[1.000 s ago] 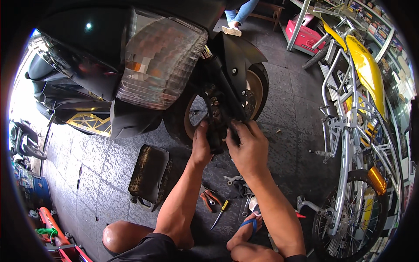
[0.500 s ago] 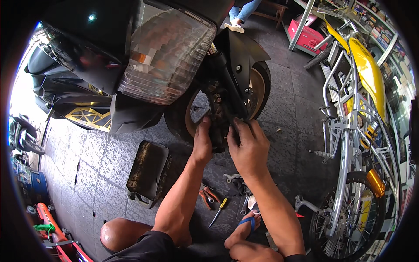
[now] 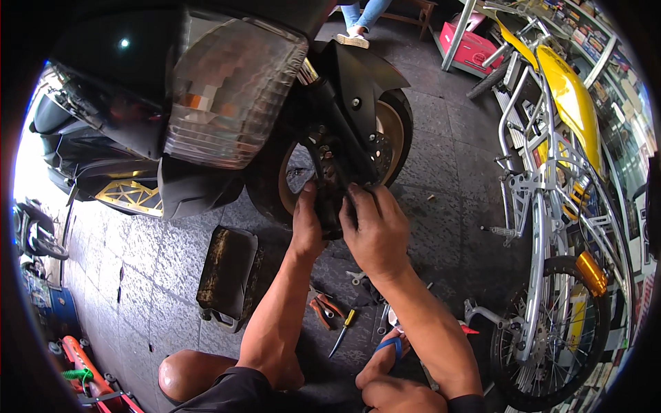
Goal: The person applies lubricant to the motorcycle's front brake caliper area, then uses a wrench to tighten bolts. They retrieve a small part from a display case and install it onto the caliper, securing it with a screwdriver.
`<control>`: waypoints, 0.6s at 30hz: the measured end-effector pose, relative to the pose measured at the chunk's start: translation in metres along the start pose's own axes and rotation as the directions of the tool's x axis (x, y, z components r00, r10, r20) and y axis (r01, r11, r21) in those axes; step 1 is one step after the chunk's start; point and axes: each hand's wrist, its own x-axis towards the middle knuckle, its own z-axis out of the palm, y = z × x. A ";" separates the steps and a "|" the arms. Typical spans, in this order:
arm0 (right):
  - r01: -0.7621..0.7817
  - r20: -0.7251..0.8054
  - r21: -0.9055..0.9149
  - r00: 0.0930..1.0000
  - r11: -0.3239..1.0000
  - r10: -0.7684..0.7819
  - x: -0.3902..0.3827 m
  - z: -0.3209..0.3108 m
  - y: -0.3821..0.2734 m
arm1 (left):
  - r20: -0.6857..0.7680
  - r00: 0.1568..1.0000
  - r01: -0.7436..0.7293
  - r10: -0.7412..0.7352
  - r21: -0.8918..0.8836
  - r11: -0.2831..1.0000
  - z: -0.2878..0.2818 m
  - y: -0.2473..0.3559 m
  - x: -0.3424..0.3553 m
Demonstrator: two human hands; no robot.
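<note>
My left hand [image 3: 308, 224] grips the dark brake caliper [image 3: 329, 210] low beside the front fork [image 3: 334, 124] of a black scooter, thumb along its left side. My right hand [image 3: 375, 234] has its curled, grimy fingers on the caliper's right side. The front wheel [image 3: 396, 148] with its bronze rim and disc stands just behind; the clear lamp lens [image 3: 224, 96] is above left. On the floor below lie a dirty metal tray [image 3: 224, 275], orange-handled pliers [image 3: 320, 306] and a yellow-handled screwdriver [image 3: 341, 334].
A yellow-and-silver motorcycle frame [image 3: 568, 110] with a spoked wheel stands at right beside goods shelves. A person's legs [image 3: 351, 20] and a pink box [image 3: 465, 48] are at the top. A red wheeled item [image 3: 79, 358] sits at lower left. My bent knees frame my arms.
The whole scene has shifted slightly left in the picture as my head moved. Both hands stay on the caliper with very little visible change in their grip.
</note>
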 end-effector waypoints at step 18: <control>-0.121 0.095 0.180 0.990 0.976 0.105 0.000 -0.001 0.005 | 0.001 0.999 -0.035 0.036 0.257 0.966 -0.017 -0.002 0.004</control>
